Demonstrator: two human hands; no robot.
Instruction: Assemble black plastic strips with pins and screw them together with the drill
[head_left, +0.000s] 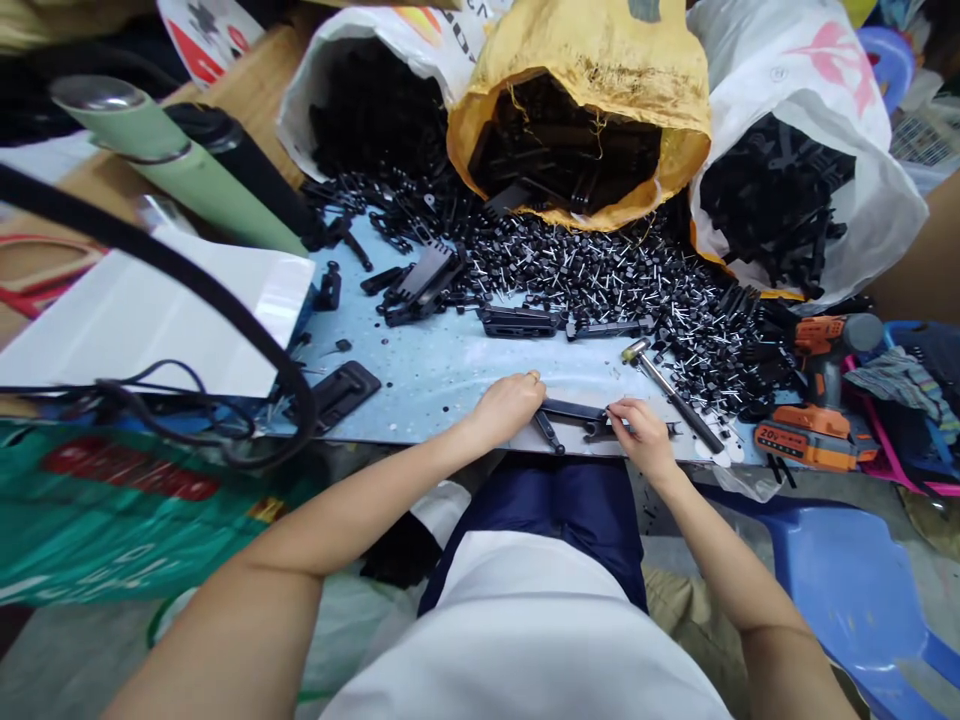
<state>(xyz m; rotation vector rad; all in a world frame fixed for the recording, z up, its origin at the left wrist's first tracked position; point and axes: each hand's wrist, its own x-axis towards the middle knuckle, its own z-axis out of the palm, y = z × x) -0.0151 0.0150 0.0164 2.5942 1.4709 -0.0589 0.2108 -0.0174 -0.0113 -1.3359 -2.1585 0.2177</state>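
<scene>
A long black plastic part (576, 411) lies at the front edge of the blue table, between my two hands. My left hand (511, 408) is closed around its left end. At its right end, my right hand (643, 432) is closed in a pinch; whatever sits between those fingertips is too small to make out. A smaller black piece (549, 433) angles down beside my left fingers. Just right of my right hand lies a hammer (679, 396) with a dark handle. Behind the hands, two black assembled parts (519, 322) rest on the table.
Small black pieces with metal pins (592, 265) form a heap behind. Sacks of black parts stand at the back, a yellow sack (577, 45) in the middle. An orange cordless drill (814, 395) is at right, a green flask (202, 190) at left. A black cable (187, 270) arches over the left side.
</scene>
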